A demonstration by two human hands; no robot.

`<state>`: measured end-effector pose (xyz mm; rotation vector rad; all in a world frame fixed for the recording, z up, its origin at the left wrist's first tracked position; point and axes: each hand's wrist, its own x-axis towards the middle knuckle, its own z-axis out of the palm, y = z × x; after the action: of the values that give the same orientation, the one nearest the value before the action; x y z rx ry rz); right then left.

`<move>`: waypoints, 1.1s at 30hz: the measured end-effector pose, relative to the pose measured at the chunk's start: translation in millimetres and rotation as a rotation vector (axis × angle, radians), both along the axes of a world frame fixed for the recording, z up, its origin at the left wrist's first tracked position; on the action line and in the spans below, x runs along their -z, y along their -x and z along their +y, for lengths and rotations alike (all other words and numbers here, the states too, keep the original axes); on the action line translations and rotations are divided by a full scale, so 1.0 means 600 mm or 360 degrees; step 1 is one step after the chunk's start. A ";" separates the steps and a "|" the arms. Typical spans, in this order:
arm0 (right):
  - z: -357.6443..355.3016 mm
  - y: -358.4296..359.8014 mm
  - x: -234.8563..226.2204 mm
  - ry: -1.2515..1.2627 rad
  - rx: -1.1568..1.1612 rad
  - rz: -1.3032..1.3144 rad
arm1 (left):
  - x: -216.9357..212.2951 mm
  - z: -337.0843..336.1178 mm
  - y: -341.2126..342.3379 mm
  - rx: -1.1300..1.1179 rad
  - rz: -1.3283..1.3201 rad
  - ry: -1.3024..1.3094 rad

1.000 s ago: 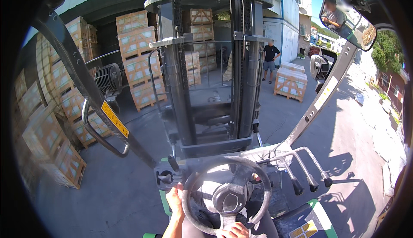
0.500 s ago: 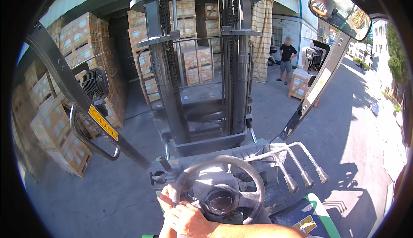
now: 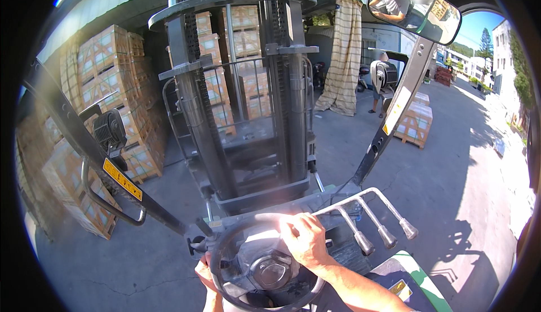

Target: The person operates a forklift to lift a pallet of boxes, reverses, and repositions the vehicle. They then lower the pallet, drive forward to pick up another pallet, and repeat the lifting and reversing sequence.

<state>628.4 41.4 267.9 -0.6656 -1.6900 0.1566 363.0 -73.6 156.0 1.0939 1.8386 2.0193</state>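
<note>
I sit behind the black steering wheel [image 3: 224, 234] of a forklift. My right hand [image 3: 307, 240] is closed round the upper right of its rim, fingers curled over the top. On the left side of the rim my left hand [image 3: 207, 272] is wrapped, partly hidden by the wheel. Just right of the wheel, three bent control levers [image 3: 366, 243] with dark knobs stand untouched. A short dark lever [image 3: 204, 227] rises left of the wheel. In front of me stands the dark lift mast [image 3: 200, 114] with chains and a guard frame.
Tall stacks of wooden crates [image 3: 106, 75] stand on the left, with more crates [image 3: 246, 30] behind the mast. Ahead to the right a person [image 3: 374, 102] stands, partly hidden by a lamp [image 3: 385, 75], near a crate [image 3: 414, 123]. A striped curtain [image 3: 342, 58] hangs at the entrance.
My right hand has moved from the wheel's left side, beside my left hand, to its upper right. The wheel has turned. The view has shifted, and the lamp now partly covers the person.
</note>
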 end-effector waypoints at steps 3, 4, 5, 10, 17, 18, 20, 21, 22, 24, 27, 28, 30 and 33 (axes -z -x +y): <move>-0.054 -0.087 0.056 0.0145 0.0082 0.0059 | 0.001 -0.004 -0.031 -0.0001 0.0031 -0.0155; -0.079 -0.113 0.071 0.0158 0.0090 0.0037 | 0.003 -0.005 -0.041 -0.0020 0.0071 -0.0201; -0.108 -0.134 0.083 0.0172 0.0100 0.0047 | 0.005 -0.004 -0.049 -0.0042 0.0110 -0.0248; -0.213 -0.182 0.088 0.0224 -0.0349 -0.0288 | 0.003 -0.012 -0.055 -0.0090 0.0105 -0.0033; -0.026 -0.321 0.076 0.0249 0.0638 -0.0340 | 0.001 0.008 -0.077 -0.0222 0.0315 0.0056; -0.008 -0.325 0.086 0.0276 0.0578 -0.0331 | 0.001 0.013 -0.077 -0.0230 0.0301 0.0045; 0.011 -0.335 0.106 0.0491 0.0442 -0.0333 | 0.005 0.018 -0.075 -0.0259 0.0352 0.0061; 0.010 -0.340 0.118 0.0459 0.0475 -0.0290 | 0.009 0.019 -0.079 -0.0278 0.0378 0.0069; 0.005 -0.340 0.130 0.0466 0.0488 -0.0292 | 0.013 0.019 -0.076 -0.0297 0.0348 0.0108; -0.013 -0.347 0.154 0.0623 0.0506 -0.0199 | 0.022 0.023 -0.074 -0.0334 0.0289 0.0158; -0.040 -0.360 0.186 0.0526 0.0494 -0.0197 | 0.031 0.031 -0.069 -0.0273 0.0256 0.0030; -0.044 -0.367 0.192 0.0524 0.0511 -0.0215 | 0.033 0.032 -0.073 -0.0302 0.0285 0.0044; -0.042 -0.373 0.195 0.0481 0.0521 -0.0226 | 0.030 0.035 -0.077 -0.0328 0.0296 0.0043; -0.016 -0.373 0.165 0.0436 0.0482 -0.0367 | 0.016 0.035 -0.088 -0.0425 0.0348 0.0192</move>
<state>852.0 31.7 168.8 -1.1730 -1.7794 0.0989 415.7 -52.9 146.3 1.1249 2.2941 1.9560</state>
